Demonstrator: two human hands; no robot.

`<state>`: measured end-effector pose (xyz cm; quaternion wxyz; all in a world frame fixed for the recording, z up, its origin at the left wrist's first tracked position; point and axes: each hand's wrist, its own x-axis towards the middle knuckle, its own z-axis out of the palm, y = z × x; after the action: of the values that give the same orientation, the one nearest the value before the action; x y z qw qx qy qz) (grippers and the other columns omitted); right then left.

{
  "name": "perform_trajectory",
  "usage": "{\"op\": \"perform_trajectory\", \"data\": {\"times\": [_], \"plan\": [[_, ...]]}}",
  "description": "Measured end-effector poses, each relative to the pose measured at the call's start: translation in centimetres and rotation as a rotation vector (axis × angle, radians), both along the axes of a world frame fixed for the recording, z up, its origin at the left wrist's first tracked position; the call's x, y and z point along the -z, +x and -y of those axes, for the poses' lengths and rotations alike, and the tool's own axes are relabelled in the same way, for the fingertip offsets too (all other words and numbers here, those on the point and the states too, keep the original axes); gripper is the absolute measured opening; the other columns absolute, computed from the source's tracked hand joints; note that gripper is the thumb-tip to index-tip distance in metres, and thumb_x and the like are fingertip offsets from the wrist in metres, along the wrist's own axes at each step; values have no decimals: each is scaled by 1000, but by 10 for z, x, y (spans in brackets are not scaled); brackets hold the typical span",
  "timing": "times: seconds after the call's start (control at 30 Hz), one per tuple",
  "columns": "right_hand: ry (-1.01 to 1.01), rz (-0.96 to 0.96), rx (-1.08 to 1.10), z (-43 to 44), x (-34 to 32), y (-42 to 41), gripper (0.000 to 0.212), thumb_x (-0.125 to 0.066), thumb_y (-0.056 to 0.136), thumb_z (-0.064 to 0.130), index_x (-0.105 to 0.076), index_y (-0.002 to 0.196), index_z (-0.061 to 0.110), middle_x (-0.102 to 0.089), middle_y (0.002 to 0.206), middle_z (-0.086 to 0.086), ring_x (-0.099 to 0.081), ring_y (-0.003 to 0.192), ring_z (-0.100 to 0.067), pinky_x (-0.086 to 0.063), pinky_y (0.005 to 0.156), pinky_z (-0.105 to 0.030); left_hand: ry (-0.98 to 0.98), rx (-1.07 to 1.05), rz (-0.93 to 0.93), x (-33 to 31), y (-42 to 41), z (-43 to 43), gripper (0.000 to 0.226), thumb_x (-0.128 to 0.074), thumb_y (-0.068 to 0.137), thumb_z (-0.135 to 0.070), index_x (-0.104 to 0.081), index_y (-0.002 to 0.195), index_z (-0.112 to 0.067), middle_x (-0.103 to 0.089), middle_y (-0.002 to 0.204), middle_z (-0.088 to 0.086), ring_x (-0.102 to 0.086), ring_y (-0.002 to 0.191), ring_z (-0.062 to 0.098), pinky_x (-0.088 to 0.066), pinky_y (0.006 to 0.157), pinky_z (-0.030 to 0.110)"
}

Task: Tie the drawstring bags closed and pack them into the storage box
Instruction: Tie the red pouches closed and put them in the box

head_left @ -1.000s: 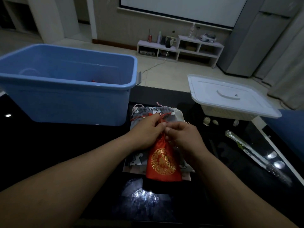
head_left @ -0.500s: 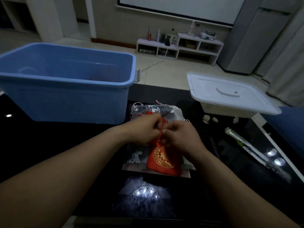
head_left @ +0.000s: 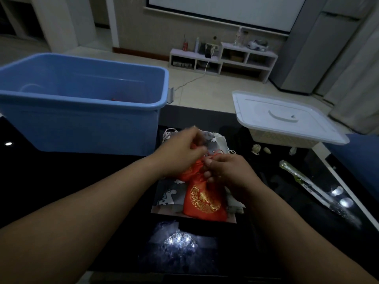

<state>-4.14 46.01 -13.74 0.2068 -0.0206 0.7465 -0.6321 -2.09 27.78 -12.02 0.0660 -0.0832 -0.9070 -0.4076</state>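
- While the red drawstring bag (head_left: 203,201) lies on a pile of grey bags (head_left: 168,196) near the blue storage box (head_left: 82,124), its cord (head_left: 218,155) is pinched at the neck by the right hand (head_left: 225,171) and the left hand (head_left: 180,152).
- Tying is judged under way; a tightened knot is called for next.

We see a red bag (head_left: 203,201) with a round gold emblem lying flat, its gathered neck right at our grip and its body stretching back toward us. Its red cord (head_left: 217,155) loops just beyond the grip. Grey patterned bags (head_left: 168,198) lie spread underneath. The blue storage box (head_left: 82,128) stands open, up and left of the grip.
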Motion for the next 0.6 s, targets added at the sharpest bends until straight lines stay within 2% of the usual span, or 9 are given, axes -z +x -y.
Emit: {"op": "perform_trajectory", "data": {"times": [0.07, 0.1, 0.2, 0.3, 0.37, 0.43, 0.53, 0.6], "plan": [[-51, 44, 3, 0, 1, -2, 14, -62, 101, 3, -72, 98, -7, -69, 75, -14, -64, 61, -15, -53, 55, -23, -186, 103, 78, 12, 5, -1, 29, -65, 98, -36, -62, 127, -30, -69, 118, -11, -64, 108, 7, -53, 95, 32], [-53, 48, -1, 0, 1, -3, 14, -61, 101, 3, -71, 100, -8, -70, 77, -15, -63, 61, -14, -53, 54, -22, -214, 130, 86, 17, 8, -2, 29, -65, 98, -36, -63, 127, -31, -69, 115, -12, -64, 106, 6, -52, 94, 30], [-27, 38, -17, 2, 2, -2, 14, -62, 102, 5, -71, 98, -5, -72, 82, -17, -64, 61, -13, -51, 55, -22, -171, 105, 85, 23, 7, 0, 22, -68, 98, -35, -66, 120, -31, -64, 98, -19, -61, 95, 2, -48, 82, 24], [29, -3, -9, -1, 1, -3, 13, -64, 101, 6, -72, 93, -2, -72, 84, -20, -64, 65, -18, -52, 58, -26, -180, 72, 47, 23, 4, 1, 6, -70, 97, -31, -67, 100, -27, -66, 91, -14, -61, 87, 3, -47, 74, 27], [104, -74, 4, -2, 0, -3, 14, -67, 99, 8, -74, 89, 1, -74, 87, -24, -65, 70, -26, -53, 63, -33, -200, 60, 11, 21, 3, 1, 9, -68, 96, -28, -64, 89, -27, -64, 86, -12, -59, 81, 3, -44, 70, 28], [155, -151, 8, -2, 0, -3, 13, -69, 97, 8, -75, 86, 4, -74, 81, -23, -65, 69, -29, -53, 64, -37, -249, 61, 21, 17, 2, -1, 11, -66, 96, -28, -64, 86, -26, -63, 83, -12, -58, 80, 5, -44, 69, 30], [205, -221, -9, 2, -2, 0, 10, -69, 96, 3, -73, 88, 3, -70, 65, -11, -65, 59, -18, -51, 54, -25, -251, 63, 106, 14, 2, -4, 17, -61, 99, -30, -68, 85, -22, -66, 81, -6, -61, 77, 12, -47, 68, 31], [235, -257, -42, 3, -4, 2, 9, -69, 95, 1, -73, 88, 5, -69, 64, -6, -64, 56, -12, -51, 52, -21, -170, 57, 181, 15, 3, -4, 26, -57, 103, -31, -67, 81, -22, -64, 75, -5, -58, 69, 10, -42, 61, 29]]}}
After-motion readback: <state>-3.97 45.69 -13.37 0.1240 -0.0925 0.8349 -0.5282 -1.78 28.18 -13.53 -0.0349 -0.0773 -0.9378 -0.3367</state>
